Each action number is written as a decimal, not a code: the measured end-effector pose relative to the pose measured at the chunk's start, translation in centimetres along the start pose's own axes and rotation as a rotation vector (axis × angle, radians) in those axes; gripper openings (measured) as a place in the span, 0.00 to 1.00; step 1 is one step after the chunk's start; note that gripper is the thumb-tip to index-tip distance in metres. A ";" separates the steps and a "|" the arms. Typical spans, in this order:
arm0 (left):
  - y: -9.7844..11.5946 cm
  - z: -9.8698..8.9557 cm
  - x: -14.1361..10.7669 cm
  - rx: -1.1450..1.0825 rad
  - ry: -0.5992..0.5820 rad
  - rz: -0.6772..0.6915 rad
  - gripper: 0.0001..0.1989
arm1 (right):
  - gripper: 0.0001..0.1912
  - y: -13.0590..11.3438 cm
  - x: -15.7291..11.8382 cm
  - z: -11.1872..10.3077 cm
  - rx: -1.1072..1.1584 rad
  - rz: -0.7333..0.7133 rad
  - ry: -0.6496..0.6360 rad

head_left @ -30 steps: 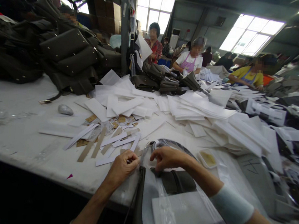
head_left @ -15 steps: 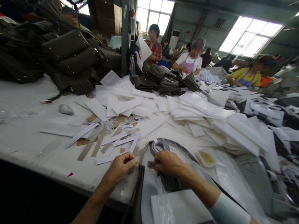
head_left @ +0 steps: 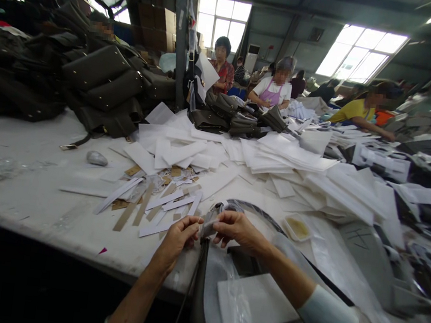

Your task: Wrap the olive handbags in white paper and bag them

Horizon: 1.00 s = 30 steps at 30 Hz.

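Pinched together, the fingers of my left hand [head_left: 179, 237] are beside the top corner of a dark bag; a thin pale strand seems to show at their tips, but I cannot make out what they hold. My right hand [head_left: 241, 231] is closed on a small grey flat piece [head_left: 208, 228] at the bag's strap. The dark bag [head_left: 196, 315] lies open at the table's front edge, its flap lined in pale sheet, with a white foam pad in plastic [head_left: 257, 303] on it. Behind my right hand the wrapped strap [head_left: 257, 207] curves away.
Cardboard and white strips [head_left: 164, 202] lie left of my hands. White foam sheets [head_left: 278, 158] spread behind, near a small dish of yellowish stuff [head_left: 297, 227]. Dark bags [head_left: 96, 75] are heaped at the left. Several co-workers [head_left: 272, 90] are at the back.
My right hand has moved a little left and up, bringing the grey piece close to my left fingertips. At the right, the co-worker in yellow has leaned and reached out an arm.
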<state>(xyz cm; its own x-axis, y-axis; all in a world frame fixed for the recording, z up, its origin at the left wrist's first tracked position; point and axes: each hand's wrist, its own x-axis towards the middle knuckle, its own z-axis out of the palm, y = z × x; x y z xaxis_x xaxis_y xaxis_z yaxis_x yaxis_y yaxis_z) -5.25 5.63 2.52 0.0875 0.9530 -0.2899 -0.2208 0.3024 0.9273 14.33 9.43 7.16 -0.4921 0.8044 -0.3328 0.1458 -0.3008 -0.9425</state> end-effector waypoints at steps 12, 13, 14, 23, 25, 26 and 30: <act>0.9 0.2 0.2 0.286 0.052 0.185 0.18 | 0.15 -0.4 3.3 1.6 -0.169 0.218 -0.058; 1.2 0.3 -0.2 0.371 0.050 0.251 0.16 | 0.18 -0.5 3.3 1.6 -0.155 0.215 -0.057; 1.4 0.5 -0.6 0.454 0.045 0.315 0.15 | 0.21 -0.5 3.2 1.5 -0.132 0.204 -0.067; 1.2 0.9 -3.5 1.069 0.045 0.518 0.21 | 0.23 1.3 2.7 1.8 0.054 0.120 -0.144; 1.0 1.0 -3.8 1.144 0.060 0.505 0.24 | 0.25 1.4 2.7 2.1 0.034 0.094 -0.111; 1.0 1.1 -3.9 1.173 0.066 0.499 0.25 | 0.26 1.3 2.6 2.1 0.017 0.082 -0.134; 1.2 1.5 -4.2 1.257 0.061 0.483 0.22 | 0.21 0.7 2.3 2.1 -0.037 0.123 -0.304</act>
<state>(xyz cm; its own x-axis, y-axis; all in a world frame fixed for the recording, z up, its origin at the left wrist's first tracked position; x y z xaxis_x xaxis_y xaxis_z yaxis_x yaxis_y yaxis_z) -4.39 2.01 5.23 0.2045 0.9681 0.1451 0.8190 -0.2504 0.5163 11.46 9.98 5.78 -0.7017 0.5718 -0.4251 0.2481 -0.3632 -0.8981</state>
